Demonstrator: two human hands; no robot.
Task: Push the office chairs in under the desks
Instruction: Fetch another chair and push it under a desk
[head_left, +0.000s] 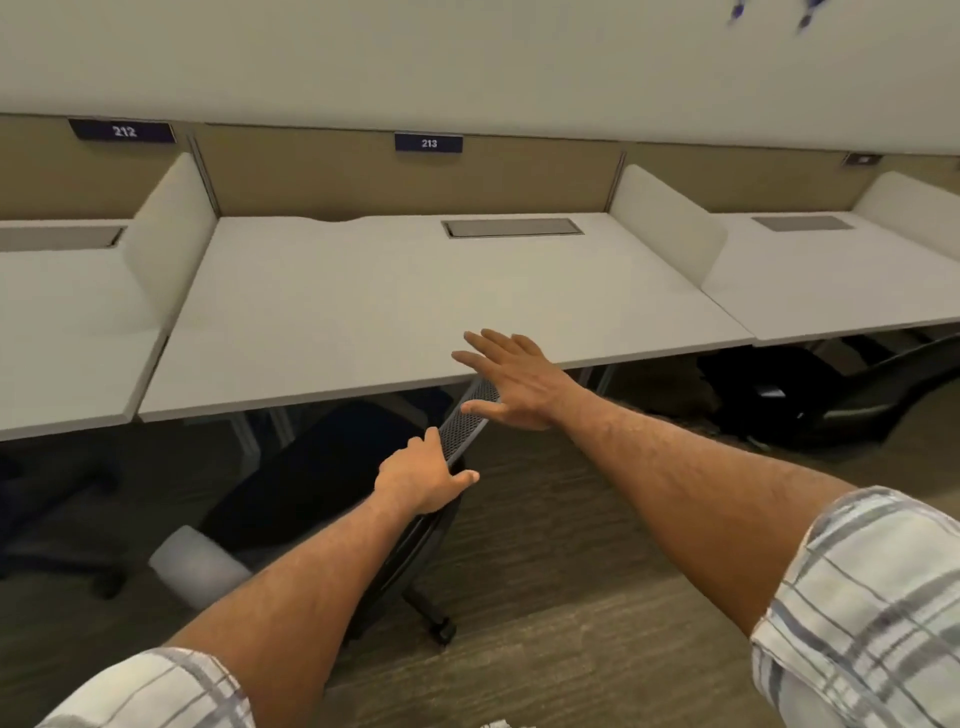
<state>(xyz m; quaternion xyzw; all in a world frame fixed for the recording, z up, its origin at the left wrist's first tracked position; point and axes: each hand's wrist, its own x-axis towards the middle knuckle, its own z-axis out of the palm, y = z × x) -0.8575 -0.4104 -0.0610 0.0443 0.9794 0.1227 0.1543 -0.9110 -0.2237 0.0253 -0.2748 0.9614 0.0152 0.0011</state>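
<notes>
My left hand (426, 478) grips the top edge of the office chair's (332, 483) mesh backrest (465, 421), fingers curled over it. My right hand (511, 382) is spread flat and open, holding nothing, at one o'clock from the left. The dark chair sits partly under the white desk (415, 296), angled.

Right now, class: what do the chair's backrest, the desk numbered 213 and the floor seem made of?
Chair backrest: dark mesh, probably synthetic; fine holes show.
Desk 213: smooth matte white top, likely laminate; no grain.
Floor: brown with streaked grain, wood-look plank or carpet; too blurred to tell.
</notes>
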